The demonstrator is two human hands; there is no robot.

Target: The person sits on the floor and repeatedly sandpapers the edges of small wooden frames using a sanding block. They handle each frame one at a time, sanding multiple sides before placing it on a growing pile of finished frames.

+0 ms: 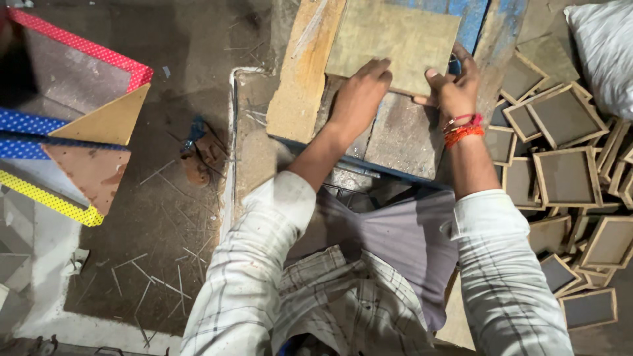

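Observation:
A flat tan rectangular board (395,36) lies on a worn blue wooden bench (402,138). My left hand (359,95) rests on the board's near left corner, fingers curled over its edge. My right hand (455,86), with red and orange threads on the wrist, grips the board's near right corner. A pale wooden plank (300,72) lies along the bench's left side, beside the board.
A heap of several small framed slates (567,171) covers the floor at the right. A white sack (606,46) sits at the top right. Boards edged in dotted red, blue and yellow tape (72,125) lie at the left. Thin sticks litter the dirty floor (158,264).

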